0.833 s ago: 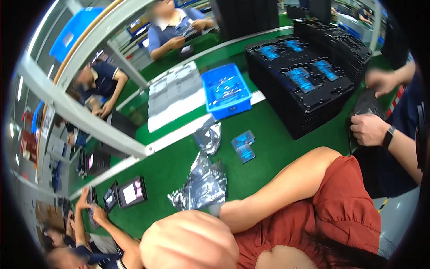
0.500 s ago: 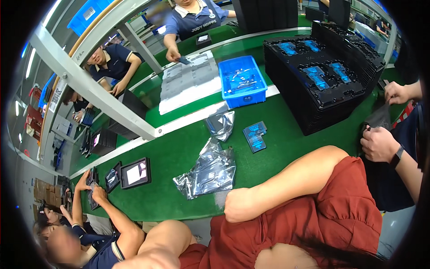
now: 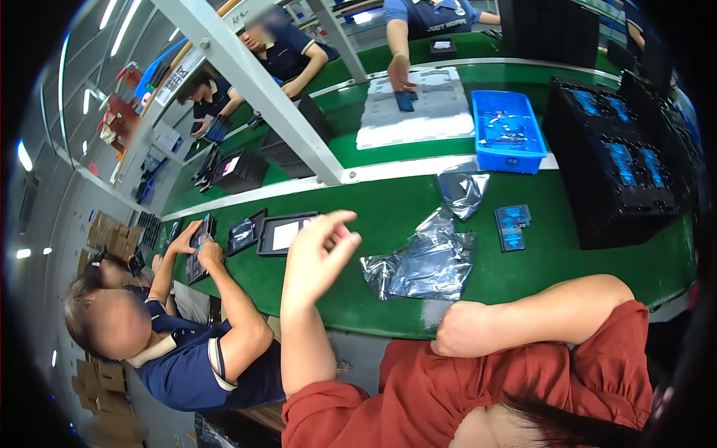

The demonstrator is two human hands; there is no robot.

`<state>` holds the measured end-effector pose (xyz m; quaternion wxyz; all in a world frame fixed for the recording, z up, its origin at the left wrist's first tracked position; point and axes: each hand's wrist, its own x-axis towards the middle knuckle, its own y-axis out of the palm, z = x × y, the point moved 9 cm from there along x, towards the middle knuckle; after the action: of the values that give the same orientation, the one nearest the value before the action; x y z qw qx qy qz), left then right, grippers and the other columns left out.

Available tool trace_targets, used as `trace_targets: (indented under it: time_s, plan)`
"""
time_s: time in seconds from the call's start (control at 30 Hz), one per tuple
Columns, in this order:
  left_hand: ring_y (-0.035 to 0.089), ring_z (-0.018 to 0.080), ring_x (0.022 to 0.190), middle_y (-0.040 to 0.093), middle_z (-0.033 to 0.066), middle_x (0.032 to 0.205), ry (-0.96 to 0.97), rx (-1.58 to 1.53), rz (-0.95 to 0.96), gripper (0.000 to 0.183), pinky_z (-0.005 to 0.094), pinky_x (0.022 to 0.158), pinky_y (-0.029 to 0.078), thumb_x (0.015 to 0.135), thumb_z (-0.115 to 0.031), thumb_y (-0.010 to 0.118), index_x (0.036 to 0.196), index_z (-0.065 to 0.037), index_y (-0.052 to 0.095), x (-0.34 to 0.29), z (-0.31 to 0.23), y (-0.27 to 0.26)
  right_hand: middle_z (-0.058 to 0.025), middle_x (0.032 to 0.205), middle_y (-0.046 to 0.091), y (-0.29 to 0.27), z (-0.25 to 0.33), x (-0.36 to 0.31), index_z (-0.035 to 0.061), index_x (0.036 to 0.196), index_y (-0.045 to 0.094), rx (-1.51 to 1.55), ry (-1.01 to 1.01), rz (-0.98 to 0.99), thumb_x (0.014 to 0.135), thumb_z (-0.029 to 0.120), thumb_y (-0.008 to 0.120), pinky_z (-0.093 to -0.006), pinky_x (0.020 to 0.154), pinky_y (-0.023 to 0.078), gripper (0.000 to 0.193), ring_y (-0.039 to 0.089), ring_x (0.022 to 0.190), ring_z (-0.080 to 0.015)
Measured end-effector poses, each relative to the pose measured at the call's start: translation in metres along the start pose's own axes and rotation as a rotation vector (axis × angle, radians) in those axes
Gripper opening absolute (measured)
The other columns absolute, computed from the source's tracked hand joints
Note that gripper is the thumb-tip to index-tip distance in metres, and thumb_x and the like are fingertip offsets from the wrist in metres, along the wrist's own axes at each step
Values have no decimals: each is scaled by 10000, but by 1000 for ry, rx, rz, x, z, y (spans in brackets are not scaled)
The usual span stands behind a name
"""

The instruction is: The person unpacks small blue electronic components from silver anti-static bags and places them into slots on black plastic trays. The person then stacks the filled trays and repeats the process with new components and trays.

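Note:
My left hand point(image 3: 323, 254) is raised over the near side of the green bench, its fingers apart, slightly curled and holding nothing. Behind it, partly covered, lies a black tray point(image 3: 267, 244) with a white sheet in it. My right hand point(image 3: 461, 328) rests as a closed fist by the bench's near edge; no object shows in it. Crumpled silvery plastic bags point(image 3: 429, 265) lie between my hands, nearest the right fist. Another silvery bag point(image 3: 461, 193) lies behind them. To their right is a flat black-and-blue electronic part point(image 3: 511, 226).
A blue bin point(image 3: 509, 153) with small parts stands beyond a white rail point(image 3: 396, 172). Tall stacked black trays point(image 3: 597, 187) hold blue parts on the right. A co-worker's hand point(image 3: 402, 75) holds a dark part over white foam point(image 3: 377, 127). At left, another co-worker's hands point(image 3: 198, 250) handle a tray.
My left hand has risen from the lower edge to above the bench, beside the black tray. The view has swung left. My right fist stays by the bench edge.

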<state>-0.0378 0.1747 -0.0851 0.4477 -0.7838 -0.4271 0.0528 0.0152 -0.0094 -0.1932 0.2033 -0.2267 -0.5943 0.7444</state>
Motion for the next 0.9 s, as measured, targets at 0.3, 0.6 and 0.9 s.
trace_targets:
  time_s: [0.3,0.6,0.9]
  plan:
    - [566,355,1078,594,204,1139,-467,677,-273,565,429,915,454,767,-369,698,1178,-3,570,16,197,-82,-99,579,606,0,2,1,51,679,597,94,-66,-13,767,165,540,-398,491,502,155,643,578,-272]
    - [576,356,1081,607,222,1145,-608,707,-298,504,425,940,443,834,-375,614,1179,-9,587,3,245,-83,-117,651,650,-5,-7,2,58,644,636,240,-22,22,744,152,558,-406,569,528,158,659,647,-292]
    - [629,338,957,655,174,1012,-746,784,-302,287,426,829,500,760,-171,623,1020,-61,672,-4,306,-137,-130,694,665,0,-10,4,50,671,654,261,-3,98,746,145,561,-406,601,537,152,669,686,-302]
